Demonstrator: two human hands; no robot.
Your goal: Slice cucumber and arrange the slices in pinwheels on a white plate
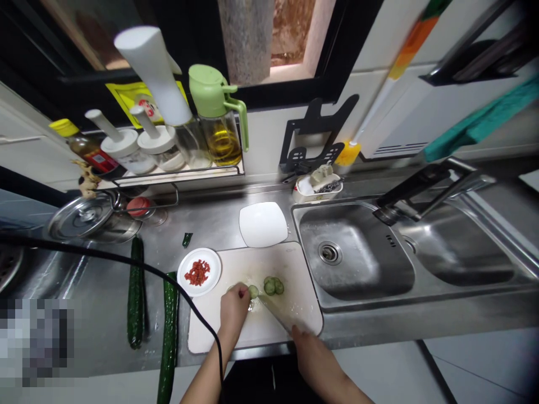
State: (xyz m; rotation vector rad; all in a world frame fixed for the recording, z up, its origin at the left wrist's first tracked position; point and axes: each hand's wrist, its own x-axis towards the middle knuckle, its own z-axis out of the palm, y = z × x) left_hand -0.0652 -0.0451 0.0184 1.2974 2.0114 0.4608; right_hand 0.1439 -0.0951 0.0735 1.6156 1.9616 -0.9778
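Observation:
My left hand is curled at the middle of a pale cutting board, its fingers closed on a cut piece of cucumber, mostly hidden under them. The handle of a kitchen knife is gripped in my right hand; its blade slants up and left over the board, the tip close by the cucumber. Just right of the blade lies a small cluster of cucumber slices. Overlapping the board's upper left corner is a white plate with chopped red pieces.
Two whole cucumbers lie left of the board, with a dark cable crossing in front. A white square dish sits behind it. A steel sink adjoins on the right. Bottles and jars, including an oil jug, line a shelf.

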